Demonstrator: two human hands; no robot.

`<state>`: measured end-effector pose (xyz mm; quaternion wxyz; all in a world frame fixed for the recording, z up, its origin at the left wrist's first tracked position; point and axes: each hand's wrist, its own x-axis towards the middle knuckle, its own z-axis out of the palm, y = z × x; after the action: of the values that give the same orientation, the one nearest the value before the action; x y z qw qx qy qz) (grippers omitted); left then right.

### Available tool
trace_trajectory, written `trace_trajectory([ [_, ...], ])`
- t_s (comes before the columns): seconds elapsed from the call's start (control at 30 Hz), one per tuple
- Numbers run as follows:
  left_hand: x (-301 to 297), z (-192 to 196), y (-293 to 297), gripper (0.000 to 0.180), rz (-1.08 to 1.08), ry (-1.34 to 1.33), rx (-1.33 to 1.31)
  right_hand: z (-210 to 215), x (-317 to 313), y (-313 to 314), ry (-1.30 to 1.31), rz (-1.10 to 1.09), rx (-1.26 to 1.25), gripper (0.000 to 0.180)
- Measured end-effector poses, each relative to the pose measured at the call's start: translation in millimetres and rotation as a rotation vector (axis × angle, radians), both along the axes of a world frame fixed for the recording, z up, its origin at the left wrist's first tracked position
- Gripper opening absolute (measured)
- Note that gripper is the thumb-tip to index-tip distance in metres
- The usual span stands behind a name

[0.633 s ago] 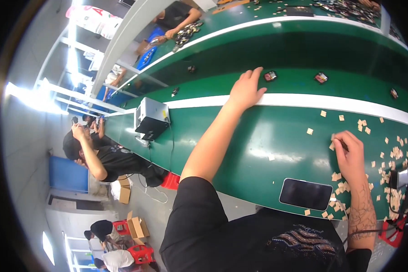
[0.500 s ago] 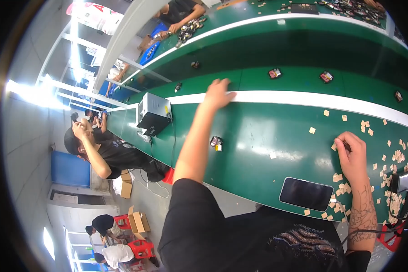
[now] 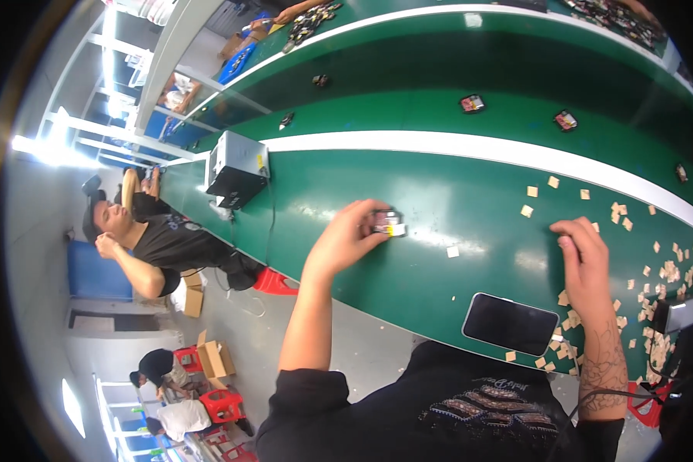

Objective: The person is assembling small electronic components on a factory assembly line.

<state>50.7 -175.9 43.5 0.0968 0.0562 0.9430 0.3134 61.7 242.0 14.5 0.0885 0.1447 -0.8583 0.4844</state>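
My left hand [image 3: 343, 245] is closed around the edge of a small black electronic part [image 3: 390, 223] with a pink and yellow label, low over the green workbench [image 3: 431, 289]. My right hand [image 3: 587, 258] hovers above the bench to the right, its fingers curled and the thumb close to the index fingertip. Whatever sits between them, if anything, cannot be made out. Below and left of that hand lies a dark-screened phone [image 3: 510, 324] with a cable plugged in. A small whitish square [image 3: 453, 252] rests between the two hands.
Many tan square pieces [image 3: 672, 271] are scattered at the right. A grey metal box [image 3: 239, 171] with cables stands at the left. Past a white rail [image 3: 408, 142], several black parts [image 3: 472, 103] lie on a green strip. A co-worker in a cap [image 3: 169, 239] sits at the left.
My left hand has come back from the white rail toward me and taken hold of the black part on the bench. My right hand has shifted slightly, and the view has turned a little.
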Motion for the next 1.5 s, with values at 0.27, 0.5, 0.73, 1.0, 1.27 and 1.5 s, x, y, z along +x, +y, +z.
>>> trace_trajectory([
  [0.27,-41.8,-35.7,140.8,0.045,-0.505,0.4,0.108,20.6,12.3,-28.4,-0.115,0.254,0.117,0.02],
  [0.5,-50.0,-46.7,156.4,0.046,-0.569,0.386,0.195,17.6,0.7,-23.4,0.046,0.142,0.608,0.025],
  [0.73,-46.7,-46.1,156.8,0.046,-0.561,0.379,0.214,38.3,-15.5,-30.0,0.093,0.223,0.813,0.018],
  [1.0,-42.1,-47.8,158.5,0.05,-0.523,0.368,0.24,-0.1,-15.4,-8.0,-0.162,0.097,0.1,0.02],
  [1.27,-47.8,-48.7,149.3,0.053,-0.606,0.339,0.321,5.9,-27.3,-15.4,-0.094,0.217,0.282,0.031],
  [1.5,-48.3,-50.4,148.0,0.035,-0.696,0.437,0.229,2.6,-30.8,-1.3,-0.272,0.244,0.069,0.025],
])
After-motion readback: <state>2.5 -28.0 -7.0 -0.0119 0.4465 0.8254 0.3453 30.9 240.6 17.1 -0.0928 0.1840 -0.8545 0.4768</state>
